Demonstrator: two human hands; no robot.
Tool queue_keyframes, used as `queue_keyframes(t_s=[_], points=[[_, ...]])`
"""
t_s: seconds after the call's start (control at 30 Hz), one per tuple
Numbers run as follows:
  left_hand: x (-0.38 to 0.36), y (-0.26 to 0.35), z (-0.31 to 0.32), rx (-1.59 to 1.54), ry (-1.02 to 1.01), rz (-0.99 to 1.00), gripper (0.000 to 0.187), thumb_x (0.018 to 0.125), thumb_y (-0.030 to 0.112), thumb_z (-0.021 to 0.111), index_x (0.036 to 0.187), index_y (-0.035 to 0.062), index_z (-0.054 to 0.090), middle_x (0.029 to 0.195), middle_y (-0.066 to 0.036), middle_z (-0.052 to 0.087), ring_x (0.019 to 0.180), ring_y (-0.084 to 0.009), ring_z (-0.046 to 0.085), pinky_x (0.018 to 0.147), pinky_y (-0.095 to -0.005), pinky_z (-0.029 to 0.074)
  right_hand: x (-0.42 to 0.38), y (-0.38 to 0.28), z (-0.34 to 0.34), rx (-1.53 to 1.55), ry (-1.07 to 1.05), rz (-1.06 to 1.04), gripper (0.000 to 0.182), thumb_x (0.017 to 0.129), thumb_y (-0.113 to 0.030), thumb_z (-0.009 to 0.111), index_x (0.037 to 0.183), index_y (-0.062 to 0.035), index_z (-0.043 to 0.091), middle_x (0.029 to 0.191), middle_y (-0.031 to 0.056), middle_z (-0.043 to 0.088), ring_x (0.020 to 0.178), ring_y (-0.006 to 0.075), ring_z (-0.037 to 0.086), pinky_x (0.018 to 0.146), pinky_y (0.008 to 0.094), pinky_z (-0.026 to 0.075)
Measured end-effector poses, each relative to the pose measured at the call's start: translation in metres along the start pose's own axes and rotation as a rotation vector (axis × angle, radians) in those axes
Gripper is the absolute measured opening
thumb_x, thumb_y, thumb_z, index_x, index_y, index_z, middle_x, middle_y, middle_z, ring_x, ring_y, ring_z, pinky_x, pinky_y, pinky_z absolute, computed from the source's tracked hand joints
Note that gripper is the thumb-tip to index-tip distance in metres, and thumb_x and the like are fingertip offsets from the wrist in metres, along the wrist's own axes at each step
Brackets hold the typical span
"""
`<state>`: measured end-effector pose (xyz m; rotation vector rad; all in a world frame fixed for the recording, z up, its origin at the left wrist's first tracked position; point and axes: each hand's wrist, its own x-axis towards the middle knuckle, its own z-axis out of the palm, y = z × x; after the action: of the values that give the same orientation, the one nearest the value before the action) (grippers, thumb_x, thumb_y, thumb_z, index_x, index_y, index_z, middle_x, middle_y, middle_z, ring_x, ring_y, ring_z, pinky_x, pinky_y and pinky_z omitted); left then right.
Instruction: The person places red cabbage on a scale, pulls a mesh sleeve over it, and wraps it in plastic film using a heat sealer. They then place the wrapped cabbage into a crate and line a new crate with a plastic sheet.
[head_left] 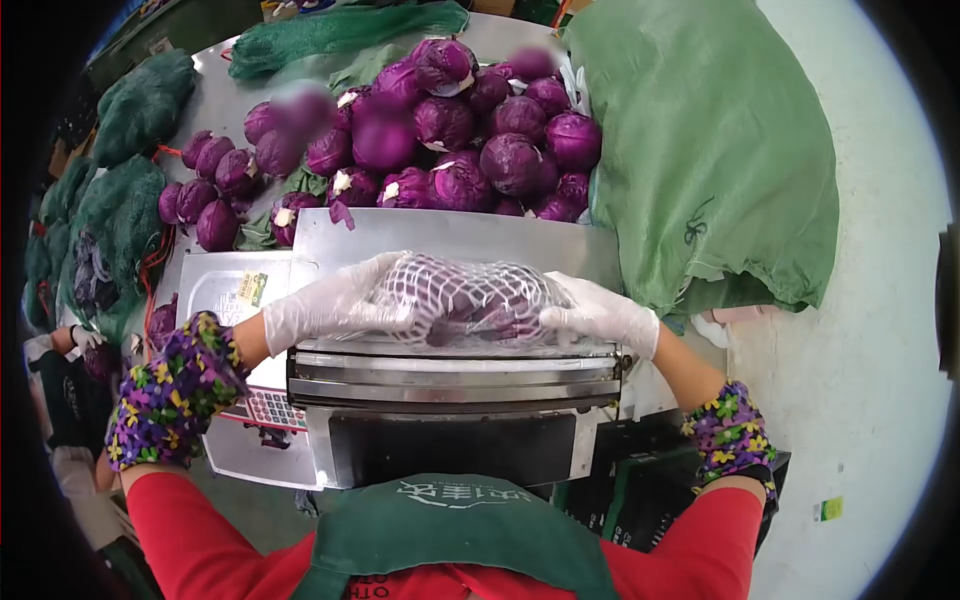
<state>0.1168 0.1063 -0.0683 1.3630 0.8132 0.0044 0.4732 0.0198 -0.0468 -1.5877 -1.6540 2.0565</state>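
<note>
A pack of red cabbage (475, 300) in a white foam net, with clear film over it, lies across the top of the film wrapping machine (455, 390). At its left end, my left hand (345, 300), in a clear glove, is closed round the pack with the thumb along the front. My right hand (600, 318), gloved too, grips the other end with its fingers bent against the film. The fingertips behind the pack are partly hidden. Just beyond the pack is the machine's metal plate (450, 232).
Loose red cabbages (515, 163) are heaped behind the machine. A large green sack (710, 150) stands right, and green mesh bags (112, 225) line the left. A scale (215, 285) with a keypad sits left of the machine. Another person's gloved hand (85, 338) is at far left.
</note>
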Motion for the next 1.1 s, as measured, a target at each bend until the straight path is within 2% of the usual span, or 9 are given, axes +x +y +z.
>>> queue_keyframes(t_s=[0.07, 0.17, 0.27, 0.5, 0.7, 0.8, 0.93, 1.03, 1.1], points=[[-0.012, 0.001, -0.003, 0.6, 0.301, 0.612, 0.086, 0.078, 0.029, 0.079, 0.145, 0.0037, 0.031, 0.134, -0.021, 0.05, 0.109, -0.0268, 0.06, 0.083, -0.0337, 0.055, -0.008, 0.021, 0.008, -0.285, 0.274, -0.275, 0.086, 0.082, -0.042, 0.074, 0.145, -0.0022, 0.031, 0.127, 0.0173, 0.053, 0.111, 0.021, 0.056, 0.088, 0.0342, 0.05], [-0.02, 0.007, -0.014, 1.112, 0.407, 0.807, 0.083, 0.072, 0.02, 0.079, 0.142, 0.0079, 0.036, 0.136, -0.025, 0.047, 0.107, -0.0375, 0.06, 0.082, -0.0376, 0.055, -0.025, 0.007, 0.01, -1.081, 0.527, -0.589, 0.095, 0.066, -0.013, 0.08, 0.147, -0.008, 0.03, 0.137, 0.0228, 0.043, 0.122, 0.0366, 0.05, 0.101, 0.0412, 0.045], [0.009, -0.01, -0.006, 1.383, 0.264, 0.998, 0.083, 0.066, 0.015, 0.081, 0.138, 0.012, 0.04, 0.14, -0.023, 0.043, 0.116, -0.0383, 0.056, 0.096, -0.0408, 0.049, 0.015, 0.032, 0.012, -1.214, 0.64, -0.803, 0.097, 0.067, -0.01, 0.078, 0.149, -0.0086, 0.025, 0.137, 0.0207, 0.043, 0.12, 0.0386, 0.049, 0.102, 0.0424, 0.045], [-0.035, 0.017, 0.03, 0.184, 0.055, 0.543, 0.105, 0.063, 0.015, 0.089, 0.146, -0.0028, 0.026, 0.142, -0.013, 0.04, 0.131, -0.0209, 0.041, 0.112, -0.0339, 0.032, -0.026, -0.002, 0.05, -0.135, 0.36, -0.539, 0.102, 0.071, -0.014, 0.084, 0.151, -0.0082, 0.02, 0.139, 0.0119, 0.046, 0.125, 0.019, 0.047, 0.107, 0.033, 0.037], [-0.102, -0.012, 0.089, -0.206, -0.263, -0.032, 0.089, 0.086, 0.05, 0.065, 0.147, -0.0014, 0.026, 0.141, -0.015, 0.045, 0.128, -0.0219, 0.045, 0.108, -0.0359, 0.037, -0.069, 0.026, 0.143, 0.469, -0.083, -0.168, 0.086, 0.087, -0.034, 0.067, 0.15, -0.0019, 0.019, 0.143, 0.0124, 0.042, 0.127, 0.0216, 0.045, 0.108, 0.0338, 0.038], [-0.108, -0.062, 0.106, -0.644, -0.446, -0.522, 0.07, 0.096, 0.048, 0.052, 0.151, 0.0148, 0.025, 0.135, -0.016, 0.052, 0.115, -0.0233, 0.059, 0.09, -0.0343, 0.054, -0.07, 0.057, 0.181, 0.845, -0.201, -0.039, 0.072, 0.094, -0.036, 0.057, 0.148, -0.0019, 0.025, 0.14, 0.0107, 0.046, 0.12, 0.0202, 0.052, 0.096, 0.0329, 0.049], [-0.095, -0.116, 0.124, -0.737, -0.494, -0.449, 0.059, 0.099, 0.046, 0.048, 0.149, 0.0224, 0.03, 0.129, -0.016, 0.057, 0.108, -0.0249, 0.063, 0.083, -0.0331, 0.057, -0.065, 0.085, 0.209, 1.088, -0.169, 0.068, 0.059, 0.099, -0.035, 0.05, 0.146, -0.0042, 0.03, 0.134, 0.0129, 0.051, 0.115, 0.0195, 0.055, 0.095, 0.0346, 0.05], [-0.108, -0.131, 0.128, -0.88, -0.261, -0.472, 0.053, 0.099, 0.044, 0.048, 0.138, 0.008, 0.046, 0.12, -0.015, 0.062, 0.098, -0.0235, 0.066, 0.086, -0.032, 0.055, -0.052, 0.125, 0.222, 0.736, -0.016, -0.055, 0.062, 0.1, -0.042, 0.048, 0.145, -0.0041, 0.031, 0.13, 0.017, 0.055, 0.114, 0.0222, 0.058, 0.096, 0.035, 0.049], [-0.143, -0.121, 0.127, -0.793, -0.035, -0.349, 0.056, 0.097, 0.047, 0.051, 0.133, 0.0046, 0.05, 0.115, -0.014, 0.064, 0.098, -0.0217, 0.066, 0.087, -0.0315, 0.053, -0.08, 0.123, 0.236, 1.224, 0.043, 0.159, 0.054, 0.102, -0.041, 0.039, 0.138, -0.0013, 0.039, 0.127, 0.0202, 0.057, 0.113, 0.025, 0.061, 0.092, 0.0334, 0.051]])
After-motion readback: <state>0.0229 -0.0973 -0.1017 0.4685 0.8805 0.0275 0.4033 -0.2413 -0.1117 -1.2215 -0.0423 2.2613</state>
